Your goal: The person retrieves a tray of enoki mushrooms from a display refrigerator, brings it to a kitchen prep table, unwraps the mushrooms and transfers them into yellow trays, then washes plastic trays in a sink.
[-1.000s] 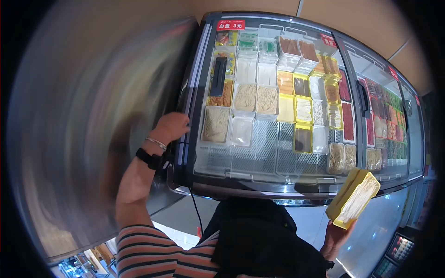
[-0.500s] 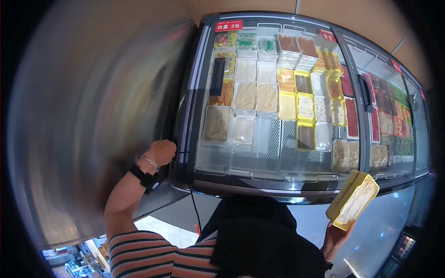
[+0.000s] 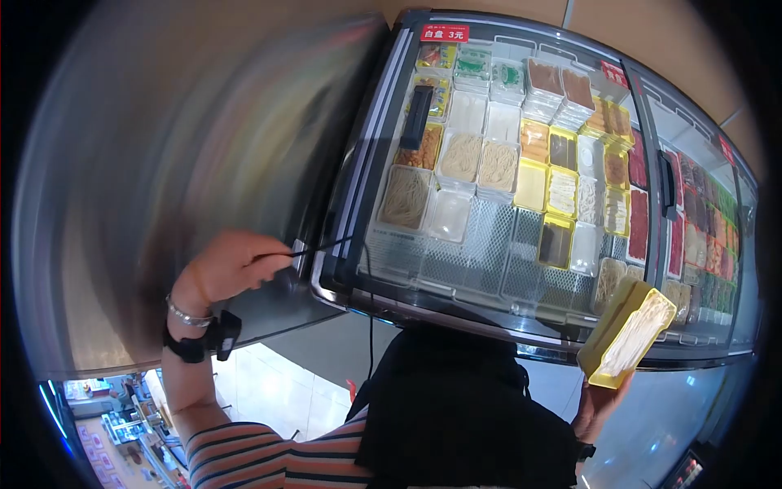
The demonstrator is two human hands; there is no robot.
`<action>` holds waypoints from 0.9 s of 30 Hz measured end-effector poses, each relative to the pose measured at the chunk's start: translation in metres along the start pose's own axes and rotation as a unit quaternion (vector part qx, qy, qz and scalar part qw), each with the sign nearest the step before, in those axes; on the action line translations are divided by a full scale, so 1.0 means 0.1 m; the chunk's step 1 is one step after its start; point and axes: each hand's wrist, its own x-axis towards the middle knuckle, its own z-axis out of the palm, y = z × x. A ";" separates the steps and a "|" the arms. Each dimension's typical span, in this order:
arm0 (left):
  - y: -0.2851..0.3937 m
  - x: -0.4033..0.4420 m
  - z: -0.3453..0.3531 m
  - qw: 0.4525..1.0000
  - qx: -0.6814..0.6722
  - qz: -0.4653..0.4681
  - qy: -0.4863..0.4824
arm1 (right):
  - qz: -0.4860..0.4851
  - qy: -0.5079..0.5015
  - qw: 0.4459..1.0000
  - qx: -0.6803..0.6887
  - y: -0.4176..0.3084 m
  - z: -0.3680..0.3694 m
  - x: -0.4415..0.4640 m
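Head view: stack of yellow trays (image 3: pixel 629 336) in the right hand, thin black strand (image 3: pixel 322 246) at the left

The stack of yellow trays is with the right hand (image 3: pixel 603 399), well apart from the left hand (image 3: pixel 232 265). It tilts in the air, its long side running obliquely, and in this view it overlaps the front edge of the glass-topped display case (image 3: pixel 346 281), right of that edge's middle. Pale, thin strips fill the top tray. The right hand grasps the stack at its near end, below it; most of its fingers are hidden.

The left hand is beyond the case's left edge, near the front left corner, in front of a metal panel (image 3: pixel 236 122). Its fingers are bent and pinch the thin black strand, which reaches across to the case's left edge. A black cord (image 3: pixel 371 326) hangs over the front edge near that corner; whether the two are one piece, I cannot tell.

Under the glass, white trays of pale strands (image 3: pixel 406 198) lie toward the left edge, and a yellow tray with dark contents (image 3: pixel 557 242) lies between them and the held stack. A red sign (image 3: pixel 445 33) marks the far left corner.
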 end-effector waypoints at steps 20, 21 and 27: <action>-0.03 4.25 1.15 0.812 0.323 0.322 0.364 | -0.154 0.027 0.987 0.040 0.21 -0.15 -0.75; -0.01 4.24 1.11 0.819 0.330 0.316 0.348 | -0.156 0.038 0.984 0.072 0.22 -0.14 -0.72; -0.03 4.11 0.96 0.918 0.176 0.250 0.253 | -0.136 0.039 0.987 0.072 0.15 0.12 -0.72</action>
